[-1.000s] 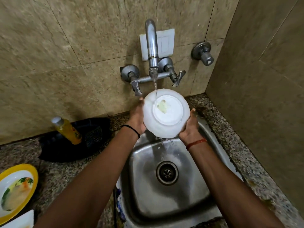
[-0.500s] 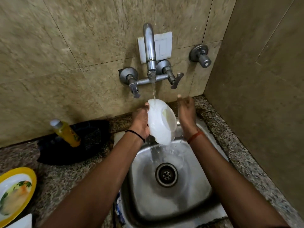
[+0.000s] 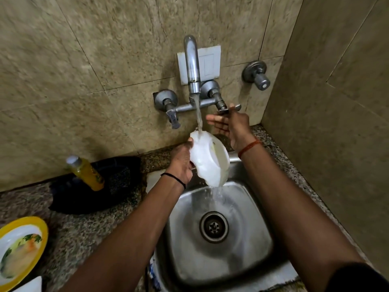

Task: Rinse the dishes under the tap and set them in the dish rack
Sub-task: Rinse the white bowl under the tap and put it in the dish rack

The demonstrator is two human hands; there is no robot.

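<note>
A white bowl is held tilted on its side under the running tap, and water pours off its lower rim into the steel sink. My left hand grips the bowl by its left edge. My right hand is off the bowl, fingers spread, raised right of the water stream at the tap's right lever. No dish rack is in view.
A yellow bottle leans on a black pan on the granite counter at left. A yellow-rimmed plate with food residue lies at the lower left. A second wall valve sits right of the tap; a tiled wall closes the right side.
My right hand let go of the bowl and rose to the tap's right lever. My left hand turned the bowl from face-on to edge-on. The water stream is stronger.
</note>
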